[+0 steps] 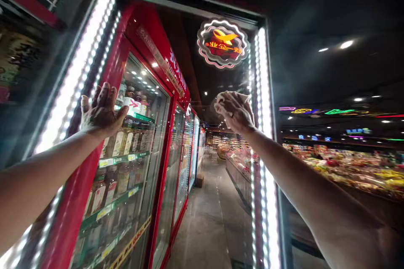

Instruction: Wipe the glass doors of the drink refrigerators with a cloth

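I face a glass door panel (pixel 202 143) edged with bright LED strips on both sides. My left hand (pixel 101 111) lies flat against the glass near the left LED strip (pixel 78 67), fingers stretched out and holding nothing. My right hand (pixel 237 112) is closed over a pale cloth (pixel 224 100) and presses it on the glass beside the right LED strip (pixel 261 92). A round neon sign (pixel 222 43) glows above the right hand.
Through the glass, red fridge cabinets (pixel 148 134) with bottles on shelves line the left. A grey aisle floor (pixel 208 218) runs away in the middle. Display counters with goods (pixel 347 168) spread to the right under coloured neon lights.
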`<action>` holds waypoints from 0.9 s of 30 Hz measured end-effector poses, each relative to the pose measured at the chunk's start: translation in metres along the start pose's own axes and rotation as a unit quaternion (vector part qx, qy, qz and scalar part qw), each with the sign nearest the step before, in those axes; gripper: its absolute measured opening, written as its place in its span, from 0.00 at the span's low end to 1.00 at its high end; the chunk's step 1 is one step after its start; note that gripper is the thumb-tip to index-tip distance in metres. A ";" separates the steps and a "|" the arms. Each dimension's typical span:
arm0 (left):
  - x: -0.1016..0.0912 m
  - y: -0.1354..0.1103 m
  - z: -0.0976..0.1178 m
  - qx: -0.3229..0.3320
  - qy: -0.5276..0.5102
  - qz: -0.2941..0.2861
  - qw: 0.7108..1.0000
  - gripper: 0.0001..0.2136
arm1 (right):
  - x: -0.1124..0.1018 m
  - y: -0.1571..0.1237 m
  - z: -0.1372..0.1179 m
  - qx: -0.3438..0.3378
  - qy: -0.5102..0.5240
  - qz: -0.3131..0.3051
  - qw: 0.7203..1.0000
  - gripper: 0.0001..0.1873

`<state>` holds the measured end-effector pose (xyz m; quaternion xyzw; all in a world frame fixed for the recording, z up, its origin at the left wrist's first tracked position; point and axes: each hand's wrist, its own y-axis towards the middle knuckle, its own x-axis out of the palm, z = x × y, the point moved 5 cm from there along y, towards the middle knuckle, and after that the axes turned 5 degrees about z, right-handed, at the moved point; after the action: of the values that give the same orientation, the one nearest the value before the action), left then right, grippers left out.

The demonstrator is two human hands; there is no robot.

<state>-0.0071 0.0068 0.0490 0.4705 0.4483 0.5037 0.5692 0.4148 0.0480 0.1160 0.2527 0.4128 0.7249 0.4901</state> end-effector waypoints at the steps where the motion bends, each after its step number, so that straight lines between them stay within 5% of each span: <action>1: 0.000 -0.001 0.000 -0.002 0.001 -0.003 1.000 0.37 | 0.000 -0.002 0.005 0.001 0.003 -0.004 1.000 0.22; 4: 0.000 -0.002 -0.001 -0.004 0.003 -0.009 1.000 0.37 | -0.001 -0.002 0.027 0.051 0.010 0.008 0.999 0.22; 7: -0.001 -0.003 0.000 -0.002 0.003 -0.008 1.000 0.37 | 0.002 0.011 0.051 0.182 0.011 0.057 0.982 0.25; 9: -0.002 -0.003 0.001 0.002 0.002 -0.008 1.000 0.37 | 0.007 0.020 0.047 0.212 0.017 0.069 0.975 0.27; 15: -0.003 -0.003 0.001 -0.008 -0.004 -0.015 1.000 0.37 | 0.016 0.023 -0.019 0.012 0.031 -0.027 0.999 0.23; 22: 0.006 0.000 -0.008 -0.017 -0.044 -0.001 0.999 0.41 | 0.017 0.040 -0.016 0.180 0.021 0.072 0.981 0.27; 27: 0.007 0.001 -0.009 -0.007 -0.026 -0.010 1.000 0.38 | 0.031 0.047 -0.067 0.016 0.034 -0.032 0.999 0.26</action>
<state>-0.0151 0.0142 0.0483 0.4750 0.4347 0.4887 0.5887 0.3275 0.0448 0.1194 0.2224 0.4491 0.7101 0.4945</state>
